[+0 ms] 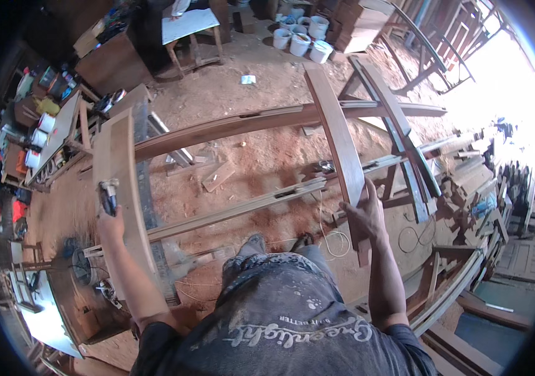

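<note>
My left hand (111,224) is closed round a dark-handled tool with a pale metallic head (109,195); its exact kind is too small to make out. The tool is over a wide wooden panel (126,147) that stretches away on the left side. On the right, my right hand (368,213) grips the near part of a long brown plank (332,128), thumb and fingers at its edges. That plank lies crosswise over two long grooved timbers, the far timber (217,130) and the near timber (242,214).
More boards (399,135) lean across the timbers at the right. Offcuts (220,177) and a looped cable (336,244) lie on the dusty floor. White buckets (301,42) and a small table (189,26) stand at the back. Stacked wood (474,182) fills the right side.
</note>
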Demonstrator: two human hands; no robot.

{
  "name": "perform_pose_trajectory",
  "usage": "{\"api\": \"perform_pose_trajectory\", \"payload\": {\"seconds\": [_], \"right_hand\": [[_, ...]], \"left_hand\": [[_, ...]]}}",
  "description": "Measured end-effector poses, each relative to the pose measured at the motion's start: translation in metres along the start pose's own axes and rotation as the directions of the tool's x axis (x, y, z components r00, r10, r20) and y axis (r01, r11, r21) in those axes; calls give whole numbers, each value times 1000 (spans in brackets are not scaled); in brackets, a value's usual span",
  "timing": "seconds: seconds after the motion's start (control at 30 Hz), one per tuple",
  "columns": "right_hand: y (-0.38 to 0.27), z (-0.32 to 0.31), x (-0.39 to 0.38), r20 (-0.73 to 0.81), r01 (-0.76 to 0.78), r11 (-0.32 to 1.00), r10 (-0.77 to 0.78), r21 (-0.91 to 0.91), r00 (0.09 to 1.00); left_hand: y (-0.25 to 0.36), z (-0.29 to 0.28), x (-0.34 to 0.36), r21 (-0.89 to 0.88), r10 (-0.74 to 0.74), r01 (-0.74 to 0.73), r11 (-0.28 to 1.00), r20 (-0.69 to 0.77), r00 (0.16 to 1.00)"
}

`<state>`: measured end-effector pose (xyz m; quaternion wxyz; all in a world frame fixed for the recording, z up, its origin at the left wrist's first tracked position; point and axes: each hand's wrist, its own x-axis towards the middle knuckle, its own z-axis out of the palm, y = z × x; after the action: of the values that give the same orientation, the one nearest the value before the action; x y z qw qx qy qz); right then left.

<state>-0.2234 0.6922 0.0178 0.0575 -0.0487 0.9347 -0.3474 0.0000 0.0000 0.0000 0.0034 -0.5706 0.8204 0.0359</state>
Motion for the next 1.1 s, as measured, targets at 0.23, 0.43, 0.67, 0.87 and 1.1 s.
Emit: {"api": "perform_pose_trajectory", "payload": {"seconds": [0.23,0.43,0.67,0.87,1.1], "right_hand": [[54,-74,41,6,-106,986,108,-128,994],[87,-83,50,76,32,975,-15,-222,997],[148,-156,97,-302,-99,824,-91,-559,949],[173,-174,111,-204,-106,822,-12,-559,979],[200,-181,137,-54,118,842,-172,-527,984]], "left_hand": [[40,-20,-74,95,154,-129,987,-335,930],[23,5,-31,331,224,-122,936,-289,931],[-10,8,-50,-83,206,-250,965,-352,913],[41,-67,-102,-769,29,-206,606,-237,971],[108,-107,-171,-994,138,-58,-88,-69,988]]}}
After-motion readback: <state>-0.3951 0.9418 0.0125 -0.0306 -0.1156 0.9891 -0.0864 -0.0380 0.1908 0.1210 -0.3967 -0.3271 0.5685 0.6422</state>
